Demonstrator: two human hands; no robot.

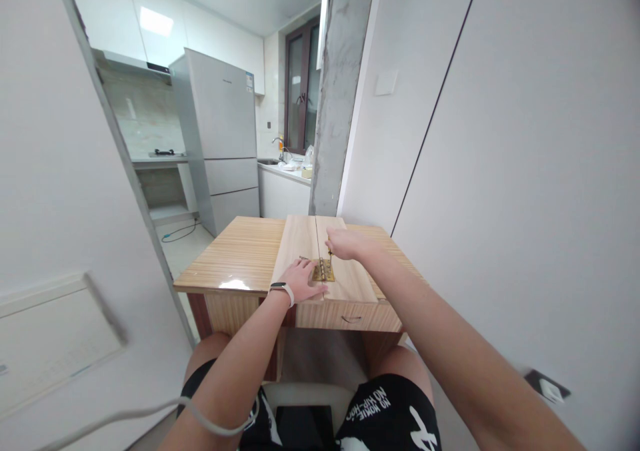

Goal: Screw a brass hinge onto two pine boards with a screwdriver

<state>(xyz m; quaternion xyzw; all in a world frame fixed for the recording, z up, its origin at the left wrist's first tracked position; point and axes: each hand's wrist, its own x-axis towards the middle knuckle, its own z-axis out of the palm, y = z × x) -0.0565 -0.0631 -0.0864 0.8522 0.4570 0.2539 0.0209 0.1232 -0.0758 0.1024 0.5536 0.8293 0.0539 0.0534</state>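
Two pale wooden boards lie side by side on the desk, the left board (296, 237) and the right board (353, 277), with a thin seam between them. A brass hinge (323, 271) lies open across that seam. My left hand (299, 281), fingers spread, rests on the left board and the hinge's left edge. My right hand (345, 243) is closed around a screwdriver (331, 256), mostly hidden by the fingers. Its shaft points down at the hinge's right leaf. Near my left fingertips lies a small thin item that I cannot make out.
The wood-grain desk (225, 251) has a drawer with a handle (351, 319) on its front. White wall panels (500, 137) stand close on the right. Beyond the doorway are a grey refrigerator (225, 117) and a sink counter (285, 191). A pale cable (150, 409) crosses at lower left.
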